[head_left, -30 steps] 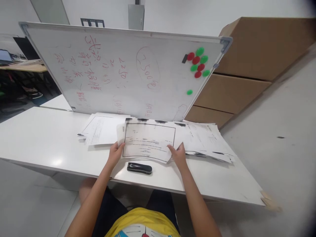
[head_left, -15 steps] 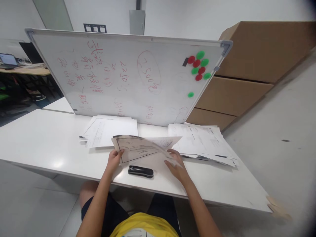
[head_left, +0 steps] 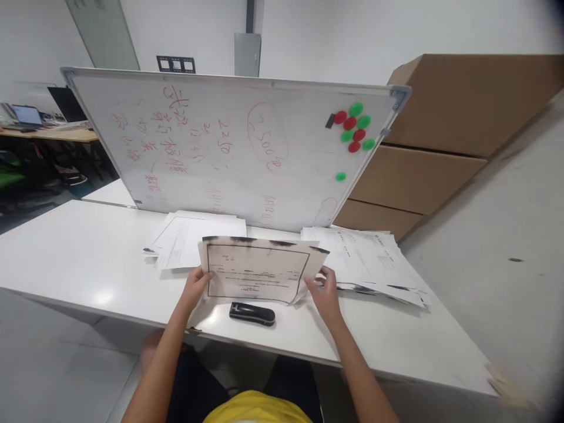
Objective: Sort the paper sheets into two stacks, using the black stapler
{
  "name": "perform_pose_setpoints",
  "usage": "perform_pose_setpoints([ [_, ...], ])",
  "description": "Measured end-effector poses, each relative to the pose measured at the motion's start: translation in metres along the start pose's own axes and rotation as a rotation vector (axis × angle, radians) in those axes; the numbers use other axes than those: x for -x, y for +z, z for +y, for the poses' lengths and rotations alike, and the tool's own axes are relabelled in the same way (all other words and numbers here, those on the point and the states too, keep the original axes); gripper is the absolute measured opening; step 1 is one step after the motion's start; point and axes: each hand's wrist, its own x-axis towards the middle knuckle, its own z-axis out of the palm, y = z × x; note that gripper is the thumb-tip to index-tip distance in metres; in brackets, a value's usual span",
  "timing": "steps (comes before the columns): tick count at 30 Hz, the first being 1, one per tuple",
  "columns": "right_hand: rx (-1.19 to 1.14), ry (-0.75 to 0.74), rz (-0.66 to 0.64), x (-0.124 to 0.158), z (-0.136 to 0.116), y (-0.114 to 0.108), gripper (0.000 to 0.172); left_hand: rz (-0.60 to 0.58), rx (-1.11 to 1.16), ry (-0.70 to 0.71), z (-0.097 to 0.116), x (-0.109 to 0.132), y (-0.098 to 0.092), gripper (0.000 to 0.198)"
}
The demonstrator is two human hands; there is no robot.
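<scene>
Both hands hold a small bundle of printed sheets [head_left: 258, 267] upright above the white table [head_left: 79, 264]. The top sheet has a black border and dark smudges along its upper edge. My left hand [head_left: 194, 288] pinches the bundle's lower left edge. At the lower right edge, my right hand [head_left: 324, 291] grips it with fingers closed. A black stapler [head_left: 252, 314] lies flat on the table just below the sheets, between my two hands.
A whiteboard [head_left: 229, 147] with red writing and red and green magnets [head_left: 355, 126] leans at the back of the table. One paper stack [head_left: 189, 238] lies left, a bigger spread stack [head_left: 374, 261] right. Cardboard boxes [head_left: 440, 135] stand behind on the right.
Half a second ago the sheets were tipped nearly flat toward the table; now they stand upright again, facing me, still in both hands. The stapler has not moved.
</scene>
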Motion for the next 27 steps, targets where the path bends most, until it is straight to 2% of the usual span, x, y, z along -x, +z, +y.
perform_pose_setpoints([
  [2, -0.192, 0.067, -0.020, -0.006, -0.003, 0.007, 0.052, -0.005, -0.005, 0.006, 0.001, 0.000, -0.003, 0.027],
  [4, -0.350, 0.104, -0.089, -0.011, -0.007, 0.012, 0.046, -0.014, -0.007, 0.019, 0.003, 0.000, -0.005, 0.027],
  [6, -0.417, 0.096, -0.084, -0.012, -0.011, 0.014, 0.035, -0.021, -0.005, 0.042, 0.006, 0.002, -0.004, 0.031],
  [9, -0.437, 0.105, -0.028, -0.008, -0.015, 0.013, 0.032, -0.029, -0.053, 0.073, 0.011, 0.005, 0.000, 0.031],
  [14, -0.398, 0.171, -0.072, 0.001, -0.023, 0.003, 0.031, -0.017, -0.088, 0.077, 0.014, 0.011, 0.007, 0.027],
  [17, -0.289, 0.163, -0.073, 0.001, -0.028, -0.008, 0.032, 0.029, -0.095, 0.089, 0.026, 0.014, 0.011, 0.029],
  [20, -0.202, 0.195, -0.076, 0.001, -0.030, -0.030, 0.030, 0.047, -0.097, 0.100, 0.045, 0.021, 0.015, 0.031],
  [24, -0.213, 0.401, 0.089, 0.006, -0.023, -0.083, 0.030, 0.103, -0.053, 0.196, 0.066, 0.043, 0.027, 0.035],
  [25, -0.233, 0.471, 0.112, 0.011, -0.020, -0.098, 0.028, 0.086, -0.100, 0.237, 0.067, 0.049, 0.032, 0.035],
  [26, -0.255, 0.542, 0.100, 0.017, -0.017, -0.113, 0.028, 0.016, -0.183, 0.284, 0.067, 0.055, 0.038, 0.034],
  [27, -0.272, 0.614, 0.059, 0.024, -0.014, -0.126, 0.029, -0.102, -0.292, 0.340, 0.064, 0.059, 0.045, 0.035],
])
